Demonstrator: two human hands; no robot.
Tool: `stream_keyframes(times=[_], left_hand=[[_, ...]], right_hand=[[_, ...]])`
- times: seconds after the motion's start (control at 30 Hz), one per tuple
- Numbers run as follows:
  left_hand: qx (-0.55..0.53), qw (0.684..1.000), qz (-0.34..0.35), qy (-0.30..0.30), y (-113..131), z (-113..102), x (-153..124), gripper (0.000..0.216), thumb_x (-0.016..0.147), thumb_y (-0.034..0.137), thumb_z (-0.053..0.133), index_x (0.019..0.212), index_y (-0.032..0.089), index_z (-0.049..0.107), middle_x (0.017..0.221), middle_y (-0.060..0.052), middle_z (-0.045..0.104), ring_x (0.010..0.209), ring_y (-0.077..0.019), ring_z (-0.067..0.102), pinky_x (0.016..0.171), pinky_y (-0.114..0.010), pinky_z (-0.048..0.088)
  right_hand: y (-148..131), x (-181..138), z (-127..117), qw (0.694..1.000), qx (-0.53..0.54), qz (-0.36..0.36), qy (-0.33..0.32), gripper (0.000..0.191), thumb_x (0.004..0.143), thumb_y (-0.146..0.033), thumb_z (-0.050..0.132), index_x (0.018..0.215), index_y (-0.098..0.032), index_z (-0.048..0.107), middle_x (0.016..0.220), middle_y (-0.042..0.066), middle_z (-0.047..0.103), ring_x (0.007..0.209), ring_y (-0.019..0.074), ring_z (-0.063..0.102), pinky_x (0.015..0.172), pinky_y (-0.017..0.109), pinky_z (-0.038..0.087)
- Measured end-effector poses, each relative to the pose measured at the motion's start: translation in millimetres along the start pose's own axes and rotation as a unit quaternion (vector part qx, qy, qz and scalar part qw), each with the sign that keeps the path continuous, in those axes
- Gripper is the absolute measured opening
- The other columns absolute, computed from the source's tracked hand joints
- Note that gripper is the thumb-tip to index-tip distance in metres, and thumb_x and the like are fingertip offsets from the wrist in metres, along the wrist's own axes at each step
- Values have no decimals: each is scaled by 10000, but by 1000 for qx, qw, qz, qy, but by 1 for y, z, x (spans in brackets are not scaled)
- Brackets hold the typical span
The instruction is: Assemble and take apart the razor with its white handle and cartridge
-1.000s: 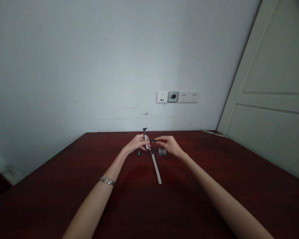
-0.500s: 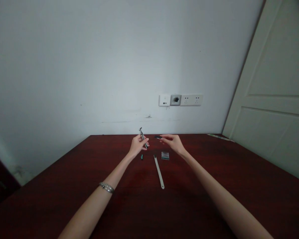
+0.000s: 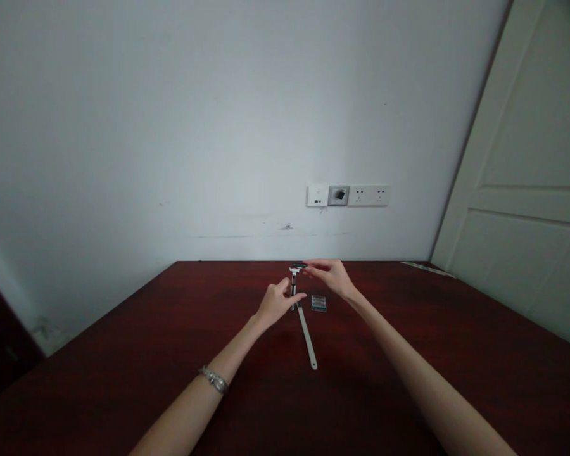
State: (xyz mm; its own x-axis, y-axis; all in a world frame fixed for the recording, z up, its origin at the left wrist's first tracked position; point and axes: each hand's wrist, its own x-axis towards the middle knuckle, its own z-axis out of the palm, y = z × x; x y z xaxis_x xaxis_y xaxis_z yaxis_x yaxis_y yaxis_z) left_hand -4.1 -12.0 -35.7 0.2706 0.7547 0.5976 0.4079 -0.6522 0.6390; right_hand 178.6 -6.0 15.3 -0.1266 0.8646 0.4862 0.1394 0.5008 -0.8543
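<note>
My left hand (image 3: 276, 306) is closed around a slim silver-and-black razor handle (image 3: 293, 289), its forked head up and the shaft nearly upright. Between the fingertips of my right hand (image 3: 333, 277) is a small dark razor blade cartridge (image 3: 298, 265). The cartridge lies across the top of the handle's head; whether the two are locked together I cannot tell. Below my right hand, a small clear plastic case (image 3: 318, 303) rests on the table. A long pale stick (image 3: 308, 339) with a dark far end and a hole in its near end lies just right of my left hand.
The dark red wooden table (image 3: 247, 405) reaches back to a pale wall with a row of sockets (image 3: 368, 196). At the back right edge lies a flat pale strip (image 3: 427, 269). A white door (image 3: 527, 190) stands on the right.
My left hand has moved right and turned the razor handle upright, bringing its head to the cartridge in my right hand. The small green piece on the table is now hidden from view.
</note>
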Motion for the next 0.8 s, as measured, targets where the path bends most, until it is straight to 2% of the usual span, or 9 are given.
stream_keyframes(times=[0.1, 0.3, 0.5, 0.8], left_hand=[[31, 999, 23, 16, -2, 3, -5, 308, 718, 446, 630, 704, 164, 506, 563, 38, 510, 497, -77, 433, 510, -188, 358], [38, 999, 25, 17, 7, 7, -6, 266, 748, 417, 591, 705, 170, 502, 548, 39, 497, 486, -74, 416, 503, -186, 331], [60, 996, 42, 43, 9, 8, -7, 274, 771, 396, 563, 637, 185, 451, 514, 45, 475, 450, -71, 389, 487, -185, 310], [88, 994, 39, 50, 6, 8, -8, 282, 800, 407, 524, 646, 189, 435, 491, 58, 413, 427, -65, 320, 470, -189, 277]], right_hand=[[-6, -2, 4, 1000, 3, -4, -16, 378, 666, -370, 660, 935, -108, 698, 768, 86, 715, 719, 192, 656, 675, 320, 516], [-12, -5, 6, 999, -38, -27, -22, 305, 675, -346, 655, 886, -133, 714, 796, 75, 715, 734, 190, 649, 688, 316, 511], [-13, -6, 5, 999, -7, -19, -24, 324, 668, -354, 665, 901, -133, 709, 759, 65, 712, 711, 179, 650, 694, 317, 512], [-12, -6, 5, 999, 27, -5, -26, 338, 648, -354, 686, 894, -124, 706, 751, 70, 711, 716, 180, 654, 703, 319, 514]])
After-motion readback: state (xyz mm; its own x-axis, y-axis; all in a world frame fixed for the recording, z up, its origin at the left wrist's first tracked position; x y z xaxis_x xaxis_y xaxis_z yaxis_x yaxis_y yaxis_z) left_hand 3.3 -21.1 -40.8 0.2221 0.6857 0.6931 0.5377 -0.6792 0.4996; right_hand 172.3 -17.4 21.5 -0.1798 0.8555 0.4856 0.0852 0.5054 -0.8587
